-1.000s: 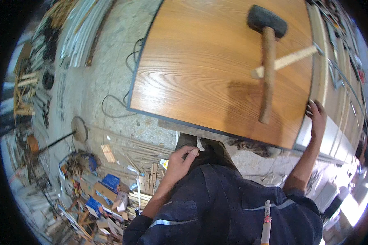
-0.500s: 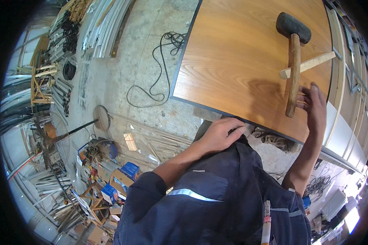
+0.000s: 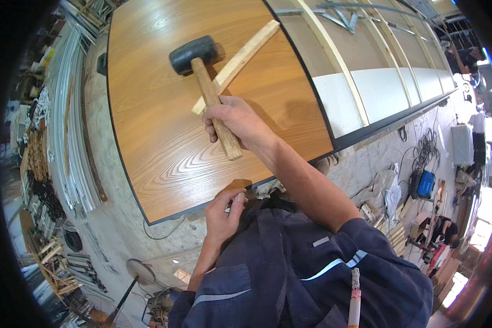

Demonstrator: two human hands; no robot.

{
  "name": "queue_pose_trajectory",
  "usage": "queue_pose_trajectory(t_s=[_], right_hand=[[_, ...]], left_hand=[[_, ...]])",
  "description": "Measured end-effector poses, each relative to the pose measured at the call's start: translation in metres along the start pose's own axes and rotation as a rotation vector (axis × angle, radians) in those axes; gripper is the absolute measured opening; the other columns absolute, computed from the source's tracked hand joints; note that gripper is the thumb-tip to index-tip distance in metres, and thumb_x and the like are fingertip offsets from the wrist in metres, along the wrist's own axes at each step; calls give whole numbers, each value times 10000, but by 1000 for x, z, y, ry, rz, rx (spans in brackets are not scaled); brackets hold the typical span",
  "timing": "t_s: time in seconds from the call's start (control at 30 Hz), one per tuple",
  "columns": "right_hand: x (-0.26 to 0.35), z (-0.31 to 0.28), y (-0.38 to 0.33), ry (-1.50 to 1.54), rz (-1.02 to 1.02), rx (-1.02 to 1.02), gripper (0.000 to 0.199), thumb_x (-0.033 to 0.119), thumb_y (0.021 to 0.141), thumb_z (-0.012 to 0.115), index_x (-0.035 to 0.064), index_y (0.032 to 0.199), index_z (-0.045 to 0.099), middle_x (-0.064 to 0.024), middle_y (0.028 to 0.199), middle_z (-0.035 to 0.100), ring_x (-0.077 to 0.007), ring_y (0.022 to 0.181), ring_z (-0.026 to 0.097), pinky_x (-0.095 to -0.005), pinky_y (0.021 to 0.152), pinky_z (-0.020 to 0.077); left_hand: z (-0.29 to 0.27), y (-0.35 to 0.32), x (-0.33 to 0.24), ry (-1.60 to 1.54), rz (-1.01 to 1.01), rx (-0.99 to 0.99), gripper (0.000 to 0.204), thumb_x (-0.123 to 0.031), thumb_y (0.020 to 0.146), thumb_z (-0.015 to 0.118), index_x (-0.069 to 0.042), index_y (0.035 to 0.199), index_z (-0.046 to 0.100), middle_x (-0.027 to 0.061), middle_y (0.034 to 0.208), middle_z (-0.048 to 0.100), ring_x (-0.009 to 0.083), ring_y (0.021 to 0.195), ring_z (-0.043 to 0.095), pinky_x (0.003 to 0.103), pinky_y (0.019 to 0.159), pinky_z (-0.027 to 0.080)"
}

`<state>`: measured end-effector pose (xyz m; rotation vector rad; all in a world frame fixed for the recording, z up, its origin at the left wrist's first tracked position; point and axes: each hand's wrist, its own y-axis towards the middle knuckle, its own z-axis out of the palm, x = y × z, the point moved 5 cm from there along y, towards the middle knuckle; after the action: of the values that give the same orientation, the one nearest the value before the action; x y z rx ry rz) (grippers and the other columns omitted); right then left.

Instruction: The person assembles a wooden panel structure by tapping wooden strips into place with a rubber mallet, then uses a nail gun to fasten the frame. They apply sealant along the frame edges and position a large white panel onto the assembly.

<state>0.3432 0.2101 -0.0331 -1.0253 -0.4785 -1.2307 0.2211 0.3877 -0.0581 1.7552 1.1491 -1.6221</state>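
Observation:
My right hand grips the wooden handle of a black rubber mallet that lies on a wood-grain panel. Under the mallet handle rests a thin pale wooden strip, crossing it diagonally. My left hand sits at the near edge of the panel, fingers curled against the edge and my dark jacket; whether it holds something small is unclear. A cigarette pokes into view at the bottom.
Beside the panel lies a pale panel with wooden battens. Metal profiles and scrap wood are stacked at the left. A fan, cables and a blue machine stand on the concrete floor.
My right hand moved from the panel's edge onto the mallet handle and closed on it. The left hand shifted along the near edge. The view swung around.

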Motion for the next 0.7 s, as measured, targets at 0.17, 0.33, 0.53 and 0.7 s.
queue_pose_trajectory(t_s=[0.17, 0.33, 0.53, 0.7], right_hand=[[22, -66, -99, 53, -34, 186, 415, 227, 879, 695, -52, 1138, 529, -88, 806, 608, -148, 594, 568, -283, 531, 484], [61, -159, -203, 30, 51, -15, 760, 235, 846, 713, -59, 1477, 407, -86, 873, 616, -105, 542, 548, -221, 478, 454], [63, -254, -272, -62, 19, -343, 877, 197, 845, 721, -13, 1582, 296, -65, 797, 597, -92, 518, 540, -228, 438, 424], [56, -292, -318, -1, -52, -566, 885, 196, 819, 724, -12, 1576, 314, -65, 753, 589, -91, 473, 522, -218, 400, 416]], left_hand=[[25, 35, -29, 140, 51, -95, 148, -63, 969, 652, 24, 1077, 707, 132, 893, 727, 187, 769, 686, 308, 726, 539], [69, 106, -69, 297, 349, -91, 143, -71, 948, 673, 2, 1064, 713, 155, 990, 711, 295, 919, 664, 363, 830, 518], [88, 226, -140, 645, 621, -238, 236, -157, 953, 688, -11, 1138, 696, 177, 1056, 697, 365, 1009, 628, 455, 961, 463], [42, 328, -122, 1032, 260, -169, 376, -290, 953, 702, -9, 1200, 670, 229, 1126, 693, 384, 1059, 656, 475, 922, 504]])
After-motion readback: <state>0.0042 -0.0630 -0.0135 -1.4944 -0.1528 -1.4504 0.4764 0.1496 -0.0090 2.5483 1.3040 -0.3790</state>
